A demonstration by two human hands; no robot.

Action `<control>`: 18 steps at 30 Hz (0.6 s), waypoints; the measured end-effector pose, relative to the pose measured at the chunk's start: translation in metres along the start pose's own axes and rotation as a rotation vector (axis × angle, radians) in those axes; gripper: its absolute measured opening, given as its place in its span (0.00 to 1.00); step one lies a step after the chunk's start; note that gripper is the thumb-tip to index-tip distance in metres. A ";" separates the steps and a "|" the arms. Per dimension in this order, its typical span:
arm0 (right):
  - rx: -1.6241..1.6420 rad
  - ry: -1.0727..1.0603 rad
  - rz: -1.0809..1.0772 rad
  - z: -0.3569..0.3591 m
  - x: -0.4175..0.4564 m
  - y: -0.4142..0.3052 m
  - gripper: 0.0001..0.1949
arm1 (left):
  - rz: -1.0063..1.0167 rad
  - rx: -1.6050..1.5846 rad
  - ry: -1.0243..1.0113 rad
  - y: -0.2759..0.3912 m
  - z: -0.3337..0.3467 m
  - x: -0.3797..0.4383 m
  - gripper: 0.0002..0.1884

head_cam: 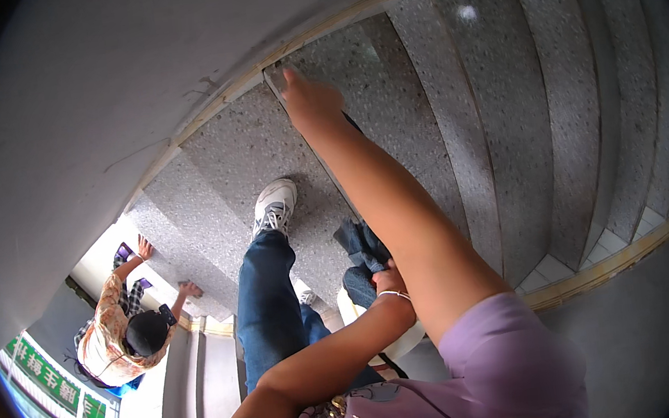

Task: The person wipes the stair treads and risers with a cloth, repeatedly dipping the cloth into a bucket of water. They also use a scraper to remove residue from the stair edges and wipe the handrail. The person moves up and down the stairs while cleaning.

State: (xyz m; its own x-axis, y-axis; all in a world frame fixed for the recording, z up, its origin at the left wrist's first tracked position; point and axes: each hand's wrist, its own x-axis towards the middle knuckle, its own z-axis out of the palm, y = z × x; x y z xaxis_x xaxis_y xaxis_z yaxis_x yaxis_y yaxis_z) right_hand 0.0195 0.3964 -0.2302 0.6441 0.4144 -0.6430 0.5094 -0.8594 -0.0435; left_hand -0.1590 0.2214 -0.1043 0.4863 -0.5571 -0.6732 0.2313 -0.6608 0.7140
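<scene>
My left hand (387, 278), with a white bracelet at the wrist, grips a bunched dark blue cloth (361, 252) beside my bent knee. My right hand (313, 99) reaches out over the front edge of a speckled terrazzo stair step (355, 61), close to the wall. It is blurred, and its palm is turned from view. A small dark edge shows beside that wrist; I cannot tell what it belongs to. Beneath my forearms stands a white rounded container (408, 343), mostly hidden, with a black strap near it.
Further terrazzo steps (506, 109) run to the right. A grey wall (82, 114) with a tan skirting borders them. My white sneaker (275, 206) rests on a lower step. Down at left a person (110, 333) in a black cap crouches, hands on the steps, near a bright opening.
</scene>
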 end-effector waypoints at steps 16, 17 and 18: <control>-0.007 0.184 -0.143 0.010 0.006 -0.001 0.22 | 0.036 0.016 0.156 -0.014 0.023 -0.003 0.26; -0.005 0.177 -0.159 0.011 0.005 0.001 0.22 | 0.028 0.020 0.161 -0.015 0.024 -0.004 0.26; 0.033 0.193 -0.171 0.008 0.005 0.002 0.22 | 0.027 0.022 0.158 -0.014 0.026 -0.003 0.26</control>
State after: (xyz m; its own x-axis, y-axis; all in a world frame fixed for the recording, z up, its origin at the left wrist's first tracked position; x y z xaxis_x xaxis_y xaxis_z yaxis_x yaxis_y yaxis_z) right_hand 0.0194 0.3941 -0.2395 0.6490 0.6009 -0.4665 0.6032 -0.7802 -0.1658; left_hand -0.1855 0.2195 -0.1168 0.6190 -0.4899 -0.6139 0.1984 -0.6588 0.7257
